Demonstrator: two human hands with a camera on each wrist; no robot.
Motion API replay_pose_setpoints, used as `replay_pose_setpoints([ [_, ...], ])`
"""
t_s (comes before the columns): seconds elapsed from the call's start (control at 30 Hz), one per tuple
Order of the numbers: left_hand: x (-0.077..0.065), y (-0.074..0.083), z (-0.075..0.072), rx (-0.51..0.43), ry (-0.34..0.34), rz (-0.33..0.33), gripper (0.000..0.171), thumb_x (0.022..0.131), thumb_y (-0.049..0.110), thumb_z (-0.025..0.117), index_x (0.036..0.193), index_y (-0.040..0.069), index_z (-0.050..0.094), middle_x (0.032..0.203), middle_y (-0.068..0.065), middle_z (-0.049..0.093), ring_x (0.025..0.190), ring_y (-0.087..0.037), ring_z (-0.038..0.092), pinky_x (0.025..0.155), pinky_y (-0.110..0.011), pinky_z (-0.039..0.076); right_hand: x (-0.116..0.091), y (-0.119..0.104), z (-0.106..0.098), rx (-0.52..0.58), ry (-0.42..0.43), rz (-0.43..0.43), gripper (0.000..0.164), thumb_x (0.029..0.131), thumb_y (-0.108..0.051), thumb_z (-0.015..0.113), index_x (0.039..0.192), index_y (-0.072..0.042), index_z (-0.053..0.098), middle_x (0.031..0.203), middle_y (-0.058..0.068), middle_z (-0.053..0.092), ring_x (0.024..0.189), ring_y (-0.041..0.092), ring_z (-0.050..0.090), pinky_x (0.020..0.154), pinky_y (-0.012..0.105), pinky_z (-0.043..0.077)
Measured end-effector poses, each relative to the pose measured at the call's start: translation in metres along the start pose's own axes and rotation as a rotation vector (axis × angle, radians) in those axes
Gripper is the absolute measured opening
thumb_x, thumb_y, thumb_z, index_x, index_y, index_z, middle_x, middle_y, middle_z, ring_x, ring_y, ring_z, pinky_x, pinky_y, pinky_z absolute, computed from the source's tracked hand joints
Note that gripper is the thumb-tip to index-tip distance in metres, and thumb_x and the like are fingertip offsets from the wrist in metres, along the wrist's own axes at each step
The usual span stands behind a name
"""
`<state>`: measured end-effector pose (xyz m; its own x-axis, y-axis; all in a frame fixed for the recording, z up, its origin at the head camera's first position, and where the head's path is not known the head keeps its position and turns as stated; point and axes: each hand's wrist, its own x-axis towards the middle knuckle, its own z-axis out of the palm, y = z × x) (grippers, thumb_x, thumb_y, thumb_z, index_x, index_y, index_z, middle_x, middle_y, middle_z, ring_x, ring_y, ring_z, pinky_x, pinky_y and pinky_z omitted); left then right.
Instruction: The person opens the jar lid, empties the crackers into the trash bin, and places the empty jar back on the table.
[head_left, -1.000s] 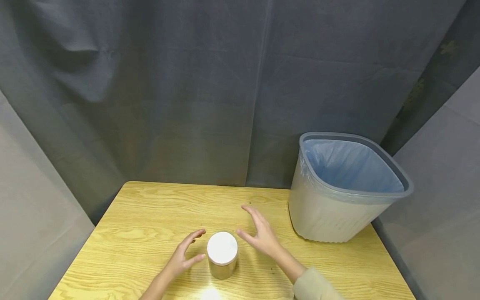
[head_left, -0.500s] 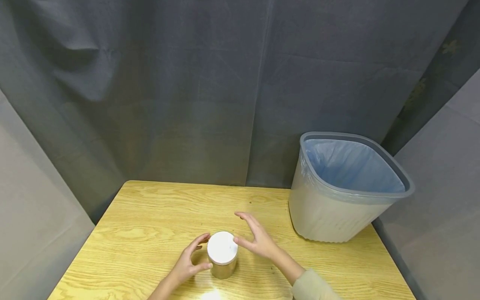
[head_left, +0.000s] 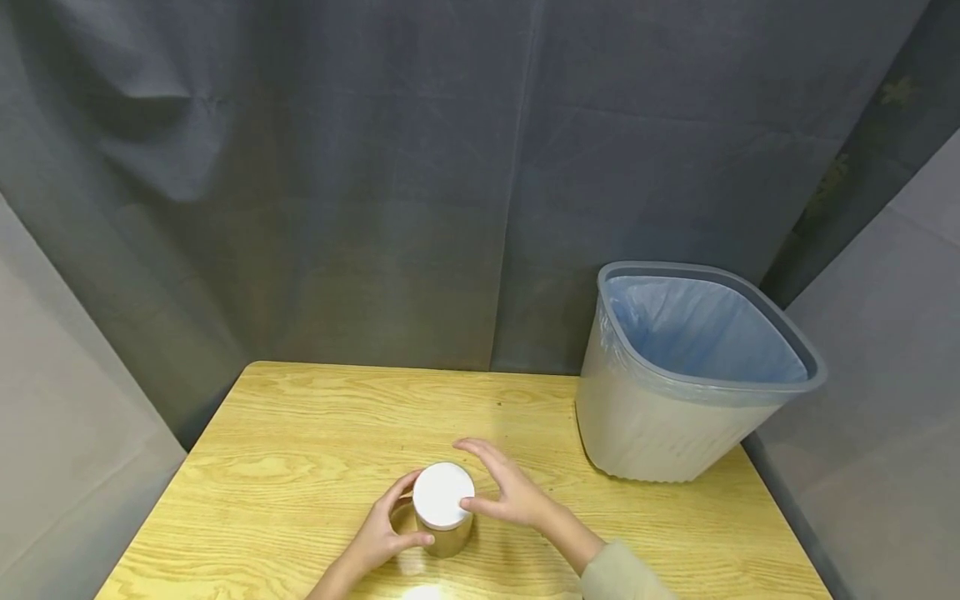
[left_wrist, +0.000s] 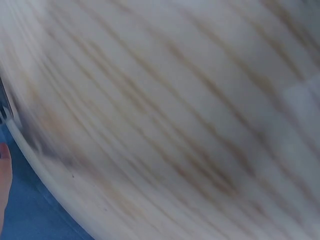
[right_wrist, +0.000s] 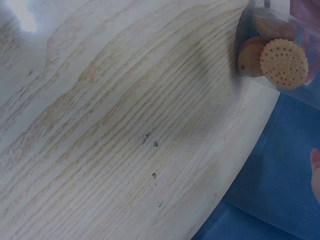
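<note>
A clear jar point(head_left: 450, 542) with a white lid point(head_left: 441, 493) stands upright near the table's front. Through its wall, round biscuits point(right_wrist: 283, 64) show at the upper right of the right wrist view. My left hand point(head_left: 381, 535) holds the jar from the left, thumb at the front and fingers curled toward the back. My right hand point(head_left: 513, 493) is at the lid's right side, its thumb tip at the lid's edge and its fingers stretched out beyond the lid. The wrist views show only bits of a hand at their edges.
A bin point(head_left: 652, 425) with a grey rim and a blue liner point(head_left: 697, 325) stands at the table's back right. The wood-grain table point(head_left: 322, 425) ends at a dark grey curtain point(head_left: 360, 208). Pale panels flank both sides.
My left hand has moved right, from beside the jar to a hold on its side. My right hand has come left and nearer, its thumb reaching the lid. The jar stays in place.
</note>
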<state>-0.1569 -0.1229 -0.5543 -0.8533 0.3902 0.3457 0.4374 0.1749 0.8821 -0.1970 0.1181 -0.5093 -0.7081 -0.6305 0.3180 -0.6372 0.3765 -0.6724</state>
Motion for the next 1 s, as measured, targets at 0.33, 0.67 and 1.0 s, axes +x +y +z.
replay_pose_setpoints([
  [0.33,-0.002,-0.031,0.008,-0.098,-0.015,-0.070,0.081,0.068,0.001,0.077,0.137,0.001,0.034,0.134,-0.016,0.044,0.118,-0.007,0.043,0.098,-0.042,0.041,-0.002,-0.002,0.005,-0.063,-0.045,-0.042,0.073,0.080,-0.044,0.065,0.140,-0.020,0.033,0.143,0.002,0.035,0.130,0.027,0.033,0.096,0.060,0.036],
  [0.67,-0.002,-0.038,0.011,-0.173,-0.035,-0.072,0.083,0.069,0.002,0.077,0.138,0.005,0.032,0.137,-0.017,0.040,0.122,-0.009,0.041,0.098,-0.048,0.039,-0.003,-0.004,0.012,-0.139,-0.087,-0.064,0.072,0.080,-0.051,0.063,0.140,-0.023,0.034,0.143,0.006,0.034,0.127,0.031,0.037,0.092,0.062,0.037],
  [1.0,-0.004,-0.041,0.012,-0.198,-0.038,-0.128,0.083,0.069,0.006,0.077,0.138,0.007,0.032,0.136,-0.016,0.041,0.120,-0.008,0.043,0.100,-0.046,0.039,-0.004,-0.003,0.018,-0.165,-0.087,-0.044,0.072,0.079,-0.051,0.064,0.139,-0.027,0.033,0.144,0.004,0.033,0.126,0.033,0.038,0.091,0.063,0.038],
])
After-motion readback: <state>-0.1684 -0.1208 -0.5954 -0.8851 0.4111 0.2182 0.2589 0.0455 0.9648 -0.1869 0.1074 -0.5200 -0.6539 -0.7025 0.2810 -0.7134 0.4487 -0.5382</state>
